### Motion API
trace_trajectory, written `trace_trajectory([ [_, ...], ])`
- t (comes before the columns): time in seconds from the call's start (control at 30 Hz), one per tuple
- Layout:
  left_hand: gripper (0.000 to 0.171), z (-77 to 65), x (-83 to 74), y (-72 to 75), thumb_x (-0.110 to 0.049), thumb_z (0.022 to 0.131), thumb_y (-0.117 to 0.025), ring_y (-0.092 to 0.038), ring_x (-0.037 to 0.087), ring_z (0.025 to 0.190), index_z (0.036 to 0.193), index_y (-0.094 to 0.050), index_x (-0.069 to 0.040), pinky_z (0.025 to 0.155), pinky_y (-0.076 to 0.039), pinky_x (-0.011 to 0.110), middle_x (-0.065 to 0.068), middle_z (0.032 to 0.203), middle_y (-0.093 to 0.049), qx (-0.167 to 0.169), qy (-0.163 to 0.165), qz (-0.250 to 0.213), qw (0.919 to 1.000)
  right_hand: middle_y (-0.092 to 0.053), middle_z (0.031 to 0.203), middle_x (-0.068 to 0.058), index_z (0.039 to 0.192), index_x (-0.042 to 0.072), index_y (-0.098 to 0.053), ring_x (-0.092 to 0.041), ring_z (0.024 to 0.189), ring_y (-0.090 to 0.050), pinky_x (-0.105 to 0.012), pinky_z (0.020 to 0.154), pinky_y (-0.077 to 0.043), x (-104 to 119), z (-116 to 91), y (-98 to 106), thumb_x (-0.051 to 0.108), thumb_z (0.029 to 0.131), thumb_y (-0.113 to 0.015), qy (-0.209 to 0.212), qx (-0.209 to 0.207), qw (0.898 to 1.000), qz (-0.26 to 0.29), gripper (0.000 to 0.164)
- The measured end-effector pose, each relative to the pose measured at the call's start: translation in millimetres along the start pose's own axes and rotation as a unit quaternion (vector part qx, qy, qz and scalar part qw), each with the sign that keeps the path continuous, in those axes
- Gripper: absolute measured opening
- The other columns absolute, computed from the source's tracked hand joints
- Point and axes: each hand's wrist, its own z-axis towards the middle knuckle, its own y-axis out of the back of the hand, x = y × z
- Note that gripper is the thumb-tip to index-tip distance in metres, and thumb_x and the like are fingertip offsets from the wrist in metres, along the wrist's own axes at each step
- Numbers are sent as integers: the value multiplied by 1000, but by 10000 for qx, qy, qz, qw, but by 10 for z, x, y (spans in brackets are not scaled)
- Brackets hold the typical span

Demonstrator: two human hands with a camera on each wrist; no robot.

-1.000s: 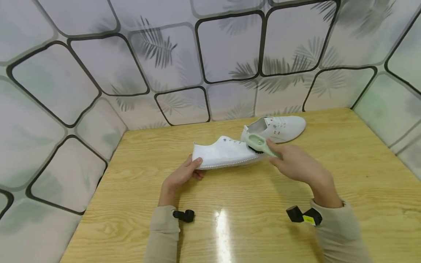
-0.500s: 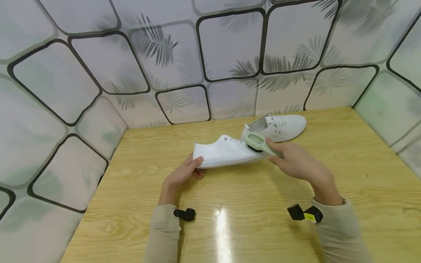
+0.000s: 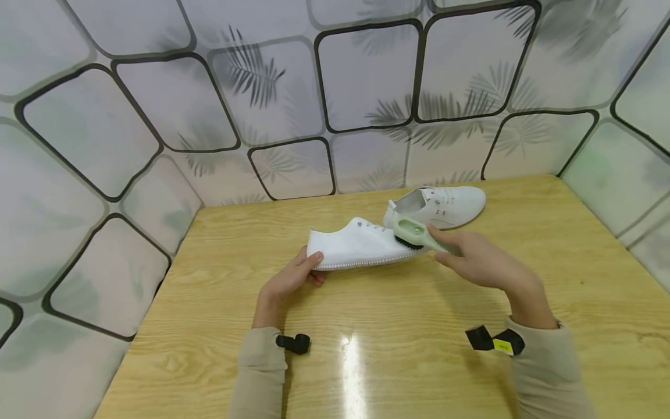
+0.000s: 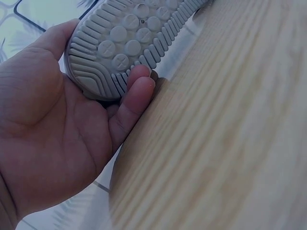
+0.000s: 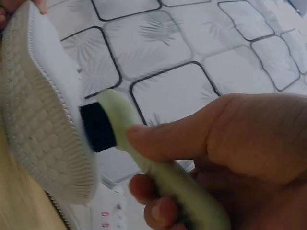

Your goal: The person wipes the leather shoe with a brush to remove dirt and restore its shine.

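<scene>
My left hand grips a white lace-up shoe by its heel, the thumb on its side and fingers underneath. In the left wrist view the ridged, studded sole faces the camera, tilted up off the table. My right hand holds a pale green brush by its handle. Its dark bristles touch the shoe's upper near the toe, as the right wrist view shows. The handle's end is partly hidden in the curled fingers.
A second white shoe lies at the back of the wooden table, just behind the brush, toe to the right. Patterned fabric walls rise behind the table and at both sides.
The brush and my right hand have shifted slightly right and down, toward the shoe's toe. My left hand and the held shoe have stayed almost still.
</scene>
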Motion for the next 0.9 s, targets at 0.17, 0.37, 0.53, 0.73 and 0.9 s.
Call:
trace_trajectory([
  [0.17,55,5,-7,2,-38,108,-39,-57,23,87,145,-24,0,78,-54,31,21,117,-47,21,-66,-17,10000,-65,106,-24,154,5,-32,-22,75,-56,-41,73,-46,-54,-56,57,18,103,-54,-278,19,9995,-141,57],
  [0.37,52,-6,22,27,-32,108,-41,-57,21,86,144,-26,2,76,-53,30,21,118,-47,-34,-172,-4,9998,-66,101,-23,153,4,-33,-18,71,-53,-42,74,-47,-49,27,7,17,103,-54,-37,8,9999,165,56],
  [0.53,46,-3,44,37,-29,106,-47,-58,21,86,137,-36,3,78,-53,31,18,113,-52,47,-248,27,9997,-45,147,-25,152,4,-36,-29,113,-54,-48,91,-45,-127,-56,32,14,102,-55,-35,39,9996,288,54],
  [0.73,45,-27,33,58,-28,106,-48,-58,21,85,136,-37,4,78,-53,31,17,110,-54,57,-323,27,9995,-58,128,-26,153,6,-33,-23,80,-53,-39,75,-44,-179,-36,4,18,103,-55,-35,-42,9995,300,56],
  [0.9,47,-26,54,52,-31,105,-50,-58,21,87,136,-39,3,80,-53,31,16,112,-54,127,-276,17,9995,-39,152,-21,152,5,-36,-27,112,-52,-32,88,-43,-284,-111,4,16,102,-56,177,-87,9986,500,55],
])
